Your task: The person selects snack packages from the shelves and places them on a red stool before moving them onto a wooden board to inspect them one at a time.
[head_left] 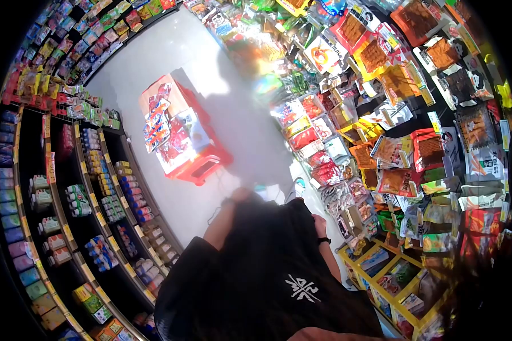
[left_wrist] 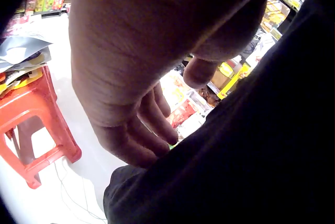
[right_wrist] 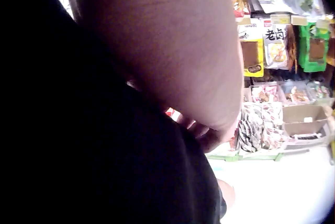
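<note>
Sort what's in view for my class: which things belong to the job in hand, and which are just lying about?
Probably the job's, by nearness:
red stool, near the left hand
stool-top packets
low silver packets, near the right hand

Probably just around:
hanging packets
shelved bottles
cardboard box

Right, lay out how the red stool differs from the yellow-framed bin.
Color: the red stool is red, while the yellow-framed bin has yellow edges.
Load: the stool has packets lying on top; the bin holds packages inside its compartments.
Place: the stool stands out on the aisle floor; the bin sits close by the packed display.
Both carry packaged goods.
</note>
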Available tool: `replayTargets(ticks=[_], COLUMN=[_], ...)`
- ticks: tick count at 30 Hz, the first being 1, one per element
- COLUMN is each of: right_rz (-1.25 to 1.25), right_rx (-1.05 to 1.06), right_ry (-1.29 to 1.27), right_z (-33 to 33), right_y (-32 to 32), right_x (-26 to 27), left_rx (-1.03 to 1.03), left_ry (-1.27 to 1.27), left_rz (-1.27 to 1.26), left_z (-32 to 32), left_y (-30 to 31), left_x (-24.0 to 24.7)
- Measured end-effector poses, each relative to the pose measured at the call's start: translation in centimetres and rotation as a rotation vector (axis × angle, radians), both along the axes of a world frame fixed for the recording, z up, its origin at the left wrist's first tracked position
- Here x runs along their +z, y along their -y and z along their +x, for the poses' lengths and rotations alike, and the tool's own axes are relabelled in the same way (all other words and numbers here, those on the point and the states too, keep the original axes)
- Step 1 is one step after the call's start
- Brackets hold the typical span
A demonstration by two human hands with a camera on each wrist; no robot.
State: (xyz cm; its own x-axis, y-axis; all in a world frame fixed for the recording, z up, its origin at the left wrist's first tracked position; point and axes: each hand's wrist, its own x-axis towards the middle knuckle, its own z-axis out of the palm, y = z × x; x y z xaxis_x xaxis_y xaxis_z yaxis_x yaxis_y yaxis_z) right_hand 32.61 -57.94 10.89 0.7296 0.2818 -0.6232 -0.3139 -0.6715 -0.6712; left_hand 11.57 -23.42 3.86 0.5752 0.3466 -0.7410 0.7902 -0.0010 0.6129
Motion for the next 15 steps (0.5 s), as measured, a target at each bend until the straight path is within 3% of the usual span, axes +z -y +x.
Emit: replayTargets(ticks=[2,5,8,12,14,15], right_rz=[0.113,0.079,0.19,-0.08,-0.015,0.014], right_rx=[-0.024,0.023,-0.074,0.119,0.188,0.228], right_ry=[0.081,0.107,0.067,0.029,-0.004,-0.02], right_z=[-0.4,0.0,0.1,0.4,0.5,0.8], right_y=[-0.2,-0.2,-0.4,-2.0,-0.6,-0.7], right_x=[-0.6,-1.5,-3.3,-1.0,-3.4,-3.1], left_rx=[0.017,-0.011,-0.062,0.028,0.123,0.075], left_ry=[-0.008,0.012,0.051,-0.012,-0.073,-0.009], left_rz=[-0.034,0.02,0.155,0.008,-0.018,0.05], left_z=[-0.1,-0.7,-2.0,-2.8,-2.4,-2.4], left_y=[0.0,0.3,1.0,0.9,0.8,1.1], left_x=[-0.3,-0.9,-2.4,-0.8,1.4,1.3])
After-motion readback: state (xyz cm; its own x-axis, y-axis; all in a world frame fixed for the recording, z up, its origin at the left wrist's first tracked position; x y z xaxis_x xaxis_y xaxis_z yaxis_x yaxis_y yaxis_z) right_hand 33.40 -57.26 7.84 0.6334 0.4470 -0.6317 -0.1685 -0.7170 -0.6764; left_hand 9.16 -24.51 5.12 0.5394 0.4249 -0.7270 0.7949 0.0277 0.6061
